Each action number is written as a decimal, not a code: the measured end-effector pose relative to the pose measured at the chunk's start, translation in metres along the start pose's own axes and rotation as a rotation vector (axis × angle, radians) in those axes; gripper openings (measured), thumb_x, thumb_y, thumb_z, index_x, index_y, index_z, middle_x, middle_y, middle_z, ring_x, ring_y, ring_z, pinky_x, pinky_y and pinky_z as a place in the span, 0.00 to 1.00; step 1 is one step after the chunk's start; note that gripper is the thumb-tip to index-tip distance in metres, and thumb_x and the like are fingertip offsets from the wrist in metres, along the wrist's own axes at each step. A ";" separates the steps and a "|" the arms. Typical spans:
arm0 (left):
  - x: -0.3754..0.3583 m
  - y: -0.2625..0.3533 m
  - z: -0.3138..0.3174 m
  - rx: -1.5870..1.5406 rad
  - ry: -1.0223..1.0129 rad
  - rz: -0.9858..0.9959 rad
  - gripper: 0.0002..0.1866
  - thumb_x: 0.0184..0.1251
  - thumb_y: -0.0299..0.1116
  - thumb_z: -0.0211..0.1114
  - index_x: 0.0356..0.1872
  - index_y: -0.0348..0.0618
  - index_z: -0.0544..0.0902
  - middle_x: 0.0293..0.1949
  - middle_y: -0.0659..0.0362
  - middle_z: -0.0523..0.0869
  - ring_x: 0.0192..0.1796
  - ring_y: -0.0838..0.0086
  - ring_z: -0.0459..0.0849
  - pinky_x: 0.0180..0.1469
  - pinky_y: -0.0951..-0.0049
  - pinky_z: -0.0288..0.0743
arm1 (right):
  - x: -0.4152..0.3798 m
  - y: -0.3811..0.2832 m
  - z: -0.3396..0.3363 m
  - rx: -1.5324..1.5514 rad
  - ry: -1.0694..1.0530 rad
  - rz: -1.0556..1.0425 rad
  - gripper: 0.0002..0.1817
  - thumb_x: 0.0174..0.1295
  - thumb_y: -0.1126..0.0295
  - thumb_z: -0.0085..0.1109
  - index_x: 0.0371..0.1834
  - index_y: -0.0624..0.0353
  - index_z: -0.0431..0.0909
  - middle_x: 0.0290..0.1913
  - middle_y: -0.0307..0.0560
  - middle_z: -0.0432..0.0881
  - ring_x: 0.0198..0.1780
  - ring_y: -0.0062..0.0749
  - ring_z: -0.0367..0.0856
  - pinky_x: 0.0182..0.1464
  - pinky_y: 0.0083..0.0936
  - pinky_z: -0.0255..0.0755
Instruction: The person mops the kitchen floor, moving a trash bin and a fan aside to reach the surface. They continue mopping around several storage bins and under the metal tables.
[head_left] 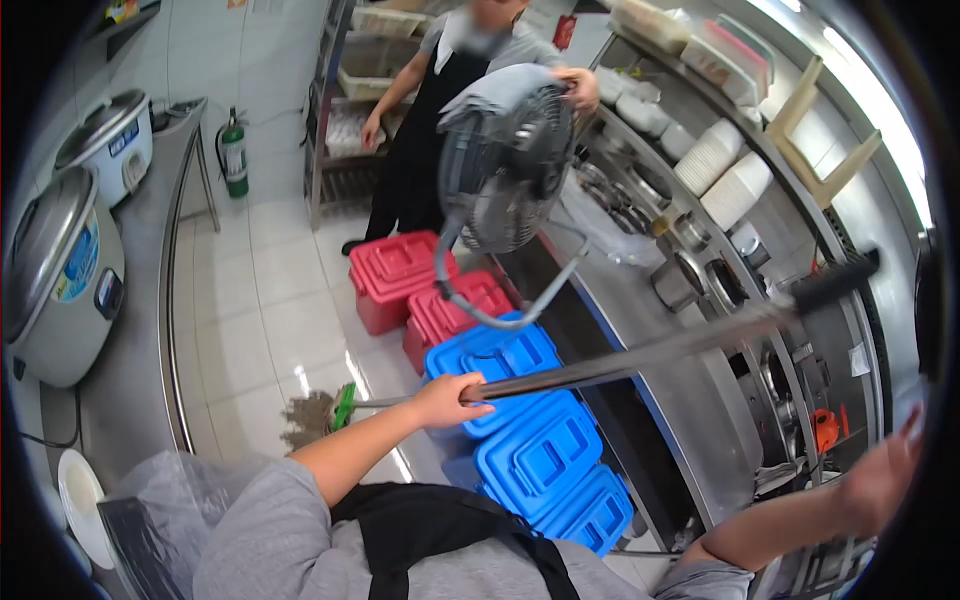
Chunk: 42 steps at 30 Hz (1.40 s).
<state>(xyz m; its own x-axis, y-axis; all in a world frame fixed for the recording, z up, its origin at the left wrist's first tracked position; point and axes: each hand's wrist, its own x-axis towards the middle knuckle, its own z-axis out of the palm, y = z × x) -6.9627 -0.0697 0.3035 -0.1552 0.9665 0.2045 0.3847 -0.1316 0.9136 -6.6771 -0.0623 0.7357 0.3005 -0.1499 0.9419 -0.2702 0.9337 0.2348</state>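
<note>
My left hand (452, 402) is wrapped round the metal pole of a mop (600, 362). The pole slants up to the right and ends in a black grip (838, 284). Down at the floor on the left are the mop's green clamp (343, 405) and its greyish-brown strands (308, 420). My right hand (885, 488) is off the pole at the far right, near the metal shelving. Motion smears its fingers, so whether it holds anything cannot be made out. Blue lidded bins (540, 452) stand below the pole.
Ahead, a co-worker in a black apron (415, 150) has a hand on a grey floor fan (510, 165). Red lidded bins (395, 275) stand nearby. A steel counter (140, 330) with rice cookers (65, 280) runs along the left; shelves of pots (680, 278) line the right.
</note>
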 end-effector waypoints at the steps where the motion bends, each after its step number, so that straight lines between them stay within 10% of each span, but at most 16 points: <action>1: 0.006 0.000 -0.009 -0.032 0.089 0.081 0.16 0.60 0.44 0.70 0.35 0.43 0.76 0.21 0.58 0.77 0.24 0.71 0.76 0.30 0.68 0.70 | 0.002 -0.015 0.018 0.132 0.064 -0.120 0.07 0.73 0.63 0.43 0.44 0.50 0.71 0.27 0.34 0.78 0.21 0.25 0.73 0.28 0.29 0.73; 3: 0.010 -0.005 -0.019 -0.060 0.179 0.163 0.15 0.61 0.42 0.69 0.34 0.43 0.76 0.19 0.57 0.75 0.23 0.70 0.75 0.30 0.66 0.69 | 0.030 -0.065 -0.015 0.104 -0.112 -0.852 0.11 0.75 0.57 0.37 0.50 0.39 0.71 0.31 0.28 0.79 0.22 0.20 0.73 0.24 0.21 0.72; 6: 0.011 -0.007 -0.034 -0.038 0.237 0.037 0.13 0.63 0.40 0.68 0.33 0.42 0.78 0.21 0.55 0.76 0.24 0.71 0.75 0.31 0.67 0.71 | 0.050 -0.078 0.003 0.146 -0.163 -0.863 0.10 0.68 0.64 0.54 0.45 0.56 0.71 0.22 0.33 0.70 0.20 0.20 0.69 0.27 0.20 0.68; 7: 0.010 -0.007 -0.039 -0.048 0.289 0.053 0.12 0.63 0.40 0.68 0.34 0.42 0.79 0.22 0.55 0.77 0.25 0.71 0.76 0.32 0.68 0.71 | 0.056 -0.059 0.004 0.189 -0.181 -0.587 0.10 0.74 0.60 0.40 0.41 0.43 0.73 0.27 0.28 0.78 0.20 0.18 0.70 0.21 0.18 0.68; 10: 0.005 -0.009 -0.055 -0.050 0.331 0.072 0.12 0.63 0.41 0.68 0.38 0.44 0.83 0.24 0.54 0.79 0.28 0.73 0.78 0.35 0.71 0.73 | -0.011 -0.019 0.021 0.428 -0.383 0.367 0.13 0.67 0.70 0.45 0.22 0.52 0.66 0.20 0.32 0.69 0.17 0.22 0.62 0.22 0.24 0.63; 11: 0.006 -0.017 -0.058 -0.050 0.369 0.037 0.12 0.63 0.40 0.68 0.39 0.43 0.83 0.24 0.56 0.80 0.28 0.74 0.78 0.34 0.71 0.73 | -0.030 -0.009 0.007 0.506 -0.677 0.471 0.19 0.68 0.67 0.48 0.56 0.68 0.76 0.37 0.59 0.81 0.27 0.40 0.77 0.31 0.39 0.74; 12: 0.008 -0.023 -0.061 -0.050 0.391 0.001 0.12 0.63 0.39 0.68 0.39 0.41 0.83 0.24 0.58 0.80 0.28 0.76 0.78 0.34 0.72 0.73 | -0.051 -0.005 0.048 0.719 -0.879 0.603 0.16 0.69 0.65 0.50 0.46 0.67 0.80 0.35 0.56 0.80 0.28 0.40 0.76 0.31 0.35 0.73; 15: 0.002 -0.013 -0.078 -0.162 0.445 0.045 0.10 0.62 0.34 0.69 0.34 0.39 0.80 0.22 0.65 0.78 0.27 0.81 0.73 0.31 0.74 0.70 | -0.103 -0.031 0.107 0.985 -0.799 0.583 0.21 0.68 0.62 0.58 0.23 0.69 0.80 0.21 0.51 0.77 0.15 0.34 0.68 0.19 0.33 0.62; 18: -0.010 -0.031 -0.091 -0.158 0.445 -0.014 0.11 0.62 0.33 0.69 0.28 0.41 0.77 0.21 0.68 0.73 0.25 0.82 0.69 0.29 0.75 0.66 | -0.130 -0.060 0.141 1.111 -0.745 0.365 0.18 0.72 0.63 0.46 0.41 0.71 0.78 0.36 0.60 0.76 0.31 0.48 0.75 0.34 0.34 0.70; 22: -0.018 -0.051 -0.115 -0.115 0.529 0.034 0.14 0.63 0.33 0.68 0.23 0.44 0.72 0.19 0.68 0.70 0.24 0.83 0.67 0.27 0.75 0.64 | -0.109 -0.138 0.210 0.146 0.544 0.984 0.16 0.51 0.77 0.58 0.17 0.53 0.59 0.18 0.35 0.67 0.18 0.21 0.61 0.18 0.20 0.55; 24: -0.026 -0.050 -0.120 -0.136 0.565 0.013 0.14 0.63 0.33 0.68 0.23 0.43 0.73 0.19 0.68 0.71 0.24 0.83 0.67 0.27 0.76 0.64 | -0.124 -0.120 0.181 0.587 -0.157 0.680 0.15 0.48 0.75 0.60 0.13 0.54 0.62 0.15 0.36 0.68 0.18 0.23 0.61 0.17 0.20 0.54; 28: -0.050 -0.036 -0.137 -0.243 0.526 0.038 0.12 0.65 0.33 0.68 0.27 0.43 0.74 0.20 0.71 0.72 0.24 0.87 0.67 0.26 0.80 0.63 | -0.150 -0.076 0.218 0.914 -0.235 0.106 0.13 0.64 0.71 0.53 0.21 0.62 0.78 0.22 0.47 0.78 0.20 0.30 0.68 0.21 0.23 0.58; 29: -0.055 -0.048 -0.142 -0.223 0.512 0.007 0.12 0.65 0.33 0.68 0.27 0.43 0.74 0.20 0.71 0.72 0.24 0.88 0.67 0.26 0.81 0.62 | -0.138 -0.069 0.196 1.054 -0.635 0.283 0.21 0.71 0.62 0.47 0.34 0.72 0.81 0.35 0.62 0.83 0.32 0.41 0.79 0.29 0.26 0.68; 32: -0.076 -0.034 -0.155 -0.220 0.589 -0.008 0.11 0.65 0.33 0.67 0.27 0.43 0.75 0.20 0.71 0.71 0.24 0.87 0.67 0.26 0.80 0.63 | -0.129 -0.080 0.193 1.537 -0.861 0.657 0.38 0.72 0.46 0.41 0.47 0.84 0.75 0.49 0.76 0.78 0.46 0.54 0.80 0.38 0.30 0.74; 36: -0.093 -0.041 -0.170 -0.157 0.637 0.006 0.11 0.64 0.33 0.68 0.27 0.43 0.75 0.20 0.70 0.72 0.24 0.86 0.67 0.26 0.78 0.64 | -0.096 -0.151 0.183 1.320 -0.604 1.344 0.51 0.64 0.33 0.40 0.59 0.85 0.65 0.57 0.83 0.69 0.56 0.61 0.74 0.45 0.31 0.73; 42: -0.093 -0.059 -0.178 -0.247 0.552 -0.026 0.12 0.63 0.34 0.68 0.27 0.44 0.74 0.20 0.70 0.72 0.25 0.86 0.68 0.27 0.78 0.65 | -0.131 -0.047 0.237 0.291 -0.539 0.158 0.58 0.52 0.32 0.57 0.73 0.68 0.47 0.71 0.67 0.55 0.72 0.48 0.56 0.65 0.41 0.57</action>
<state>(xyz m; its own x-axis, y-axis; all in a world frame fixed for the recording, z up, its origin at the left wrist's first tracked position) -7.1327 -0.1911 0.2926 -0.6366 0.7213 0.2730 0.1623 -0.2208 0.9617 -6.9204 -0.1641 0.6585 -0.2462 -0.2310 0.9413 -0.5343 0.8426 0.0670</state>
